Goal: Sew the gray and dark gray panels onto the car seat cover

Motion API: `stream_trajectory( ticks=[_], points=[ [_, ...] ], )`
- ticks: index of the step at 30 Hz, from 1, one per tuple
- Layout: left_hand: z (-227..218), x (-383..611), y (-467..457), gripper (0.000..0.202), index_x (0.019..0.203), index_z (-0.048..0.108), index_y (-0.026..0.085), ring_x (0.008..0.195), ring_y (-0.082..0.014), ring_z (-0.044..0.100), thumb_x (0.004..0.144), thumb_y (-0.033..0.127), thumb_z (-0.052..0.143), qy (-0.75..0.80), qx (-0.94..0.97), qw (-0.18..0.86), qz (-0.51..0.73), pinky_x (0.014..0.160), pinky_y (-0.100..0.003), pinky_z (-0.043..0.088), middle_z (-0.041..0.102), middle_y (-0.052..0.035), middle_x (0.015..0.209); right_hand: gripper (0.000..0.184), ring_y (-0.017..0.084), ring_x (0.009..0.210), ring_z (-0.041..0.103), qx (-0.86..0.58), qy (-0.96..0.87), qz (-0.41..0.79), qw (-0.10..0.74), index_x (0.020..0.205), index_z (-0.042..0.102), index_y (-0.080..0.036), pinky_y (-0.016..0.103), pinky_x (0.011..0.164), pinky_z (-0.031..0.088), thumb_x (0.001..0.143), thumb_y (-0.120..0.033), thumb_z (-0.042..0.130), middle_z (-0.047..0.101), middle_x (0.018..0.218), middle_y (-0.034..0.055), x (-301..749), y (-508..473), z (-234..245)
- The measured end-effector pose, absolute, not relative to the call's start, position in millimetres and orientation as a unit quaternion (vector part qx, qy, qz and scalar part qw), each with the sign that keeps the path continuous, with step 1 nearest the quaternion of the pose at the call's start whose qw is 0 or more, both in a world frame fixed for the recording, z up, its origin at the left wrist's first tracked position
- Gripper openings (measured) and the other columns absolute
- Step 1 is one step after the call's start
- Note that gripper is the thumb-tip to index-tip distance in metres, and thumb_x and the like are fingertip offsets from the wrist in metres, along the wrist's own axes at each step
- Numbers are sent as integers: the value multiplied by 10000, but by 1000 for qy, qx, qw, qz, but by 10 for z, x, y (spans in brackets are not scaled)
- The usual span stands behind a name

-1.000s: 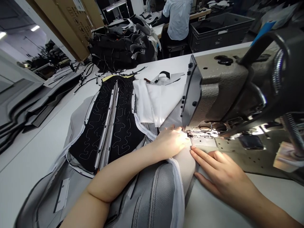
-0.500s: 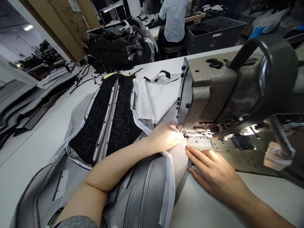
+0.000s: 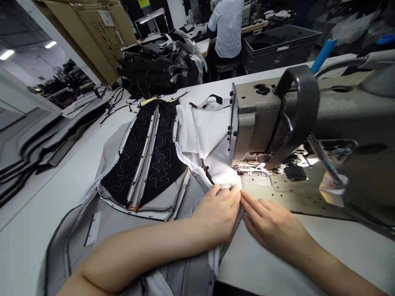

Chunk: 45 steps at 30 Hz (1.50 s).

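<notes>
A grey seat cover (image 3: 197, 185) of sewn fabric pieces is spread before me, part of it lying under the head of a sewing machine (image 3: 262, 127). My left hand (image 3: 219, 211) is closed on the light fabric just in front of the lit needle area, its fingers bent and knuckles up. Beside it, my right hand (image 3: 268, 220) rests its outstretched fingertips on the fabric's right edge, the thumb lower down. Both hands' fingertips nearly meet. A black panel (image 3: 162, 164) with wavy stitching and a white cloth flap (image 3: 202, 127) belong to the cover. The needle tip is too small to make out.
Dark and grey fabric parts (image 3: 160, 65) are piled at the back of the white table (image 3: 80, 152). Long grey strips (image 3: 61, 144) lie at the left. Cardboard boxes (image 3: 92, 33), a grey crate (image 3: 280, 41) and a seated person (image 3: 228, 28) are beyond.
My left hand has drawn back from beside the needle toward me, and its fingers have curled. The fabric near the needle lies differently. My right hand has hardly moved; the view has shifted somewhat.
</notes>
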State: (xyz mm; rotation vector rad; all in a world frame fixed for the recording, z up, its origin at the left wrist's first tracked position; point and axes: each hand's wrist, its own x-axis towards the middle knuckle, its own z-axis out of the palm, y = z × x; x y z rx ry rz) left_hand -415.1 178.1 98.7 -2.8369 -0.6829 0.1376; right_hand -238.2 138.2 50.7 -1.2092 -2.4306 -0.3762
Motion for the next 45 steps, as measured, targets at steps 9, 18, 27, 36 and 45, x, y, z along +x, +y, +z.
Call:
stream_trajectory(
  ticks=[9, 18, 27, 36, 45],
  points=[
    [1002, -4122, 1888, 402, 1181, 540, 90, 979, -227, 517, 933, 354, 367, -260, -964, 44, 26, 809, -408, 386, 558, -114, 1208, 361, 169, 711, 577, -452, -854, -115, 230, 1119, 624, -29, 322, 632, 429, 936, -168, 345, 602, 1210, 134, -2371, 1371, 474],
    [947, -4115, 1950, 373, 1188, 529, 96, 1033, -231, 509, 938, 309, 352, -265, -963, 45, 27, 852, -409, 373, 537, -126, 1242, 330, 164, 726, 590, -455, -850, -104, 245, 1143, 618, -48, 325, 648, 427, 931, -182, 403, 589, 1234, 128, -2358, 1359, 462],
    [942, -4106, 1965, 337, 1143, 557, 103, 1000, -235, 516, 938, 276, 352, -263, -963, 48, 30, 817, -399, 374, 541, -125, 1232, 313, 165, 721, 603, -451, -855, -103, 232, 1140, 622, -54, 326, 640, 448, 912, -156, 434, 590, 1233, 123, -2370, 1357, 482],
    [959, -4084, 2037, 310, 1123, 569, 110, 943, -228, 516, 926, 252, 375, -266, -963, 36, 25, 839, -401, 366, 579, -109, 1138, 362, 181, 774, 614, -466, -853, -94, 217, 1202, 580, -38, 328, 672, 454, 913, -173, 410, 540, 1295, 128, -2365, 1352, 461],
    [952, -4092, 2037, 301, 1103, 574, 108, 956, -234, 520, 922, 239, 372, -259, -965, 46, 13, 839, -400, 361, 572, -119, 1157, 347, 190, 777, 620, -463, -853, -98, 221, 1186, 596, -63, 337, 691, 471, 906, -165, 418, 557, 1275, 127, -2370, 1335, 459]
  ],
)
